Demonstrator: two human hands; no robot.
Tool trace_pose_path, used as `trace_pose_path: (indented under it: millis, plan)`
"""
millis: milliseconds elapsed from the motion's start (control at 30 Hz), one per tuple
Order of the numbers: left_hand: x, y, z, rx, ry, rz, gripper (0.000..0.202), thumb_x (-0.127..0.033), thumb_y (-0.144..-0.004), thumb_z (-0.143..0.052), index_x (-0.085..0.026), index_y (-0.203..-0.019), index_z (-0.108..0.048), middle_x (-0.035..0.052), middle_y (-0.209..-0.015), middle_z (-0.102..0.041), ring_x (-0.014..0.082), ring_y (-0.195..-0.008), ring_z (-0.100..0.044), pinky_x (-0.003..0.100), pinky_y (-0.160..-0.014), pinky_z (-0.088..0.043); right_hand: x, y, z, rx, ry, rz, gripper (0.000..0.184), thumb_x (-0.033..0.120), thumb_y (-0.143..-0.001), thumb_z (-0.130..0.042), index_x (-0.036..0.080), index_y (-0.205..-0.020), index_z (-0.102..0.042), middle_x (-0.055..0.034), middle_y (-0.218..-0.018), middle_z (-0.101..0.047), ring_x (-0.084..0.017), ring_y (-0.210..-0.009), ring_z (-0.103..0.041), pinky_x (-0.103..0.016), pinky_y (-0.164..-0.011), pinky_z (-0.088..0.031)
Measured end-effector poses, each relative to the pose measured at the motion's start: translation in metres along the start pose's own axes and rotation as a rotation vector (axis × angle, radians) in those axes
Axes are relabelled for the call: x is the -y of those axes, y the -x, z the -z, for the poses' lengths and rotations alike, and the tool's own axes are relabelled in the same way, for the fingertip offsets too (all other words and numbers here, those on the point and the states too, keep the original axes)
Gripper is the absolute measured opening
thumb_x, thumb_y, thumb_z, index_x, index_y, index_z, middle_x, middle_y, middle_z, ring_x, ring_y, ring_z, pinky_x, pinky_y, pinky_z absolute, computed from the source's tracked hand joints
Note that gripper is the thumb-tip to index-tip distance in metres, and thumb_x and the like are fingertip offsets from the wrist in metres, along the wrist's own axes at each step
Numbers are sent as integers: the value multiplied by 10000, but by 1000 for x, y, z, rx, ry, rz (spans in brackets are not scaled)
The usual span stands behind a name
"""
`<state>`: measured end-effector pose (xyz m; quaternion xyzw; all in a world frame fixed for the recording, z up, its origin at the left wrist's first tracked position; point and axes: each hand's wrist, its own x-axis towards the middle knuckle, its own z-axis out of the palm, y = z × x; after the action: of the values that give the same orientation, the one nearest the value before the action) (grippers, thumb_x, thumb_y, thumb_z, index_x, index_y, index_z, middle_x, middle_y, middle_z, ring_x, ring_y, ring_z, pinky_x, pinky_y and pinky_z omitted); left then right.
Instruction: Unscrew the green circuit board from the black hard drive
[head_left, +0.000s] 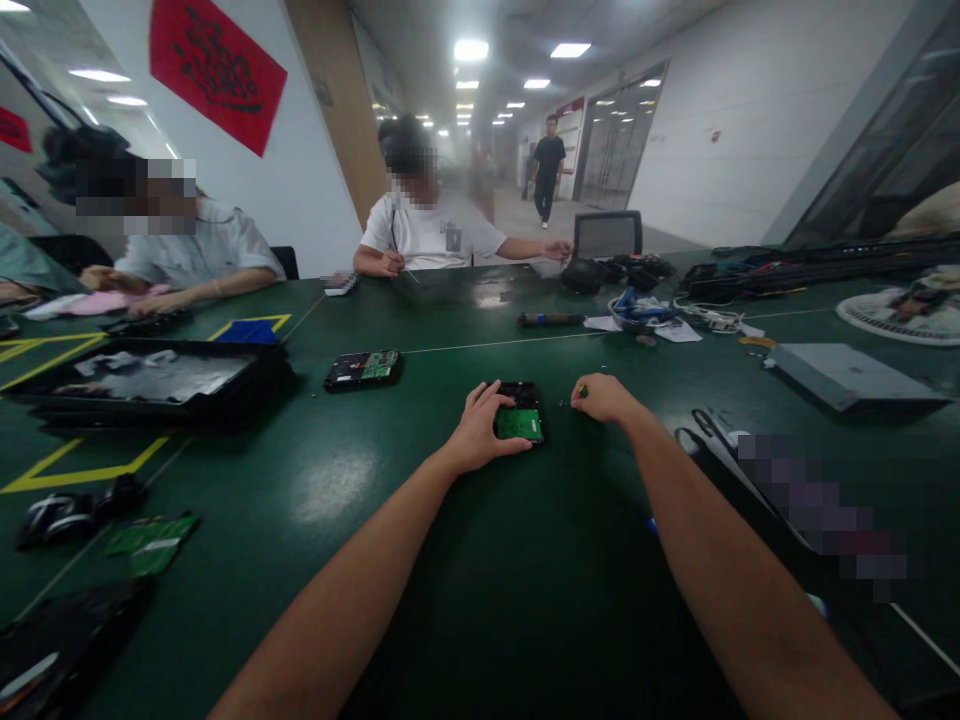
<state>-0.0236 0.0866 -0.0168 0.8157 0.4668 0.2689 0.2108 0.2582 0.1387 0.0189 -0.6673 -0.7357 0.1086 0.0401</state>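
Note:
My left hand grips a hard drive lying on the green table, fingers over its far left side and thumb at the near edge. The drive is black with a green circuit board on its near part. To its right, my right hand is closed low over the tabletop, fingertips pinched together. A small yellow-green bit shows at those fingers, too small to name. Tiny metal pieces, perhaps screws, lie just left of the fingertips. A second hard drive lies farther left.
At left are a black tray and a loose green circuit board. A pen-shaped tool lies beyond my hands. A grey metal box and cables are at right. Two people sit across the table; another person stands in the walkway.

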Motion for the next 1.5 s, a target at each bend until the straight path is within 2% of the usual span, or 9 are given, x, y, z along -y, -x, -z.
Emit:
trace_pose_path:
  millis: [233,667,900,1033,1200,1400,1500]
  plan:
    - [-2,4,1,-34,-26,32,742,-637,-636,-830,-224,-1204,-591,133,-1609,-318,375,-1531,-125,576,-1202,-244,3,1,-1,8,-20,-3,121,290,-819,-723,220,-908,-764,-64,-1009,-749,-208,-915,-687,-264,-776,-498]
    - [-4,4,3,-23,-31,34,697,-628,-634,-840,-242,-1165,-607,117,-1604,-330,388,-1522,-140,602,-1191,-235,5,-2,-5,-3,-34,-9,101,234,-838,-666,208,-883,-754,-80,-972,-750,-223,-915,-696,-291,-824,-506]
    - [-2,3,1,-33,-42,22,708,-638,-621,-842,-237,-1155,-607,125,-1602,-330,387,-1519,-143,583,-1201,-213,6,-2,1,-41,-10,-38,177,298,-819,-669,173,-911,-754,-138,-1008,-749,-264,-946,-698,-312,-811,-513]
    - [-3,3,2,-27,-29,20,706,-654,-635,-826,-233,-1156,-605,124,-1603,-325,388,-1519,-139,585,-1198,-222,7,-1,2,-29,-16,-47,188,346,-792,-706,182,-870,-754,-115,-935,-753,-241,-866,-701,-299,-750,-519]
    - [-5,2,1,-25,-25,41,701,-648,-648,-821,-238,-1171,-597,121,-1604,-324,388,-1519,-143,597,-1188,-240,6,0,1,-25,-24,-26,112,229,-776,-710,229,-881,-747,-51,-965,-754,-202,-886,-697,-266,-769,-509]
    - [-5,0,-1,-45,-36,45,694,-647,-645,-824,-235,-1157,-601,121,-1589,-348,390,-1512,-158,594,-1193,-231,4,-1,-4,2,-36,-45,134,322,-812,-723,219,-893,-744,-59,-935,-748,-206,-863,-697,-274,-727,-510]
    - [-6,0,-1,-40,-31,48,694,-657,-648,-817,-238,-1157,-602,118,-1588,-349,396,-1510,-162,606,-1190,-231,4,-1,-4,10,-45,-46,133,320,-819,-719,221,-904,-744,-54,-947,-748,-203,-870,-695,-272,-726,-508]
